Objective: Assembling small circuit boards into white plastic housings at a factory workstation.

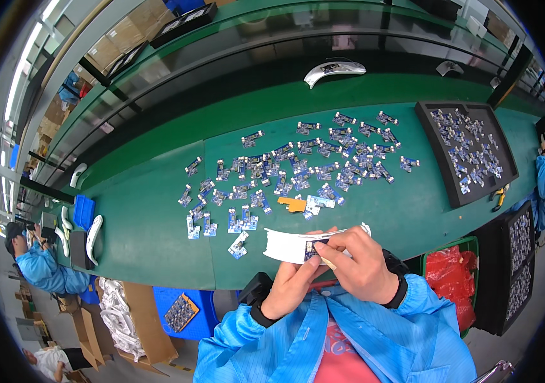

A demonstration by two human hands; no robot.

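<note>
Close in front of my body, a white curved plastic shell [280,245] is held just over the near edge of the green table. My left hand [290,285] grips it from below, fingers closed around its underside. A small dark circuit board [311,250] lies at the middle of the shell. My right hand [363,267] is closed on this board, thumb and fingertips pinched at its edge; its fingertips cover part of it. Just beyond the shell are an orange flat piece [292,204] and a pale blue board [318,203].
Many small blue circuit boards [282,182] are scattered over the green table [151,223]. A black foam tray [446,171] of boards stands at the right. Another white shell [335,71] rests at the back. Below are a red-filled crate [449,281] and a blue bin [205,319].
</note>
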